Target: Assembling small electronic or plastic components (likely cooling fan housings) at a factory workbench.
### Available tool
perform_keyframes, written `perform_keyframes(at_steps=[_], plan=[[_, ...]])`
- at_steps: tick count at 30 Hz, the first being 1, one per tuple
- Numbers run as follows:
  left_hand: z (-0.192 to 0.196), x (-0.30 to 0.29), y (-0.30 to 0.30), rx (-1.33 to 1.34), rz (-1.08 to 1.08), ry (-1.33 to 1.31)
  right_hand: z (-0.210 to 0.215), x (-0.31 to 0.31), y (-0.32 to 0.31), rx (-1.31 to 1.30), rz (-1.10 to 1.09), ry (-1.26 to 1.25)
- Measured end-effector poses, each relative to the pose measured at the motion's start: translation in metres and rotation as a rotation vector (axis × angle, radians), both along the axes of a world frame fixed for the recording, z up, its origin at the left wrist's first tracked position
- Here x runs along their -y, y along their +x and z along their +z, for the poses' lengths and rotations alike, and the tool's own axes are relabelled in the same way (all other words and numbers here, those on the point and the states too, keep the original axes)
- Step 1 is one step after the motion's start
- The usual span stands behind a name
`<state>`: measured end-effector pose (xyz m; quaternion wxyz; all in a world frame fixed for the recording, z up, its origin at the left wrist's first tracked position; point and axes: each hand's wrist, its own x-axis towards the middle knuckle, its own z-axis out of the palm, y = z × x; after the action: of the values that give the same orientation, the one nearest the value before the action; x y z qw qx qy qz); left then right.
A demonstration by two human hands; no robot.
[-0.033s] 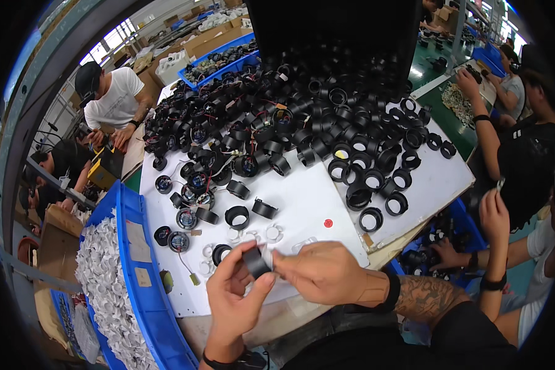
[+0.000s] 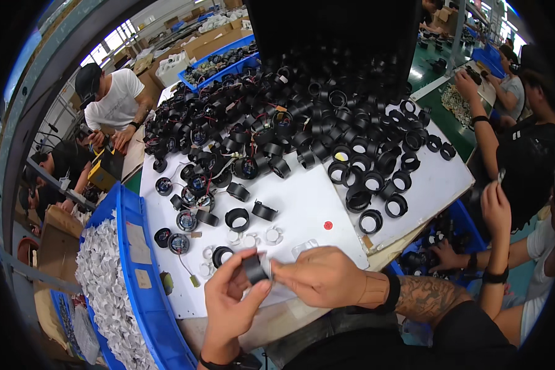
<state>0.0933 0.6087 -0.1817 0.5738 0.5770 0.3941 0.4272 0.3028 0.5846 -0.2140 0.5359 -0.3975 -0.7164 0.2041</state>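
Note:
My left hand grips a short black plastic ring between thumb and fingers, above the near edge of the white work board. At the ring's right-hand opening, my right hand pinches a small white plastic piece. The fingers partly hide that piece, so how deep it sits in the ring cannot be told. Just beyond my hands lie several loose white plastic pieces and an upright black ring. Another ring rests close to my left fingers.
A large heap of black rings and wired round parts covers the board's far side. To the left stands a blue bin of white pieces. Another blue bin is at the right, with a co-worker's hand in it. Other people work around.
My left hand and the black ring have shifted very slightly down and left. My right hand stays at the ring's opening. A co-worker's raised hand at the right has moved slightly up.

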Motion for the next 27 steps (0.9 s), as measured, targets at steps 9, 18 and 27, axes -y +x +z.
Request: perform_keyframes(at_steps=[9, 18, 27], plan=[[-0.01, 0.003, -0.034, 0.301, 0.208, 0.006, -0.035, -0.107, -0.011, 0.217, -0.304, -0.277], [0.006, 0.003, -0.007, -0.209, -0.06, 0.073, 0.023, -0.042, 0.0, 0.496, -0.092, 0.087], [-0.007, -0.007, -0.001, -0.152, -0.192, 0.499, 0.044, 0.005, 0.029, -0.157, 0.126, -0.149]])
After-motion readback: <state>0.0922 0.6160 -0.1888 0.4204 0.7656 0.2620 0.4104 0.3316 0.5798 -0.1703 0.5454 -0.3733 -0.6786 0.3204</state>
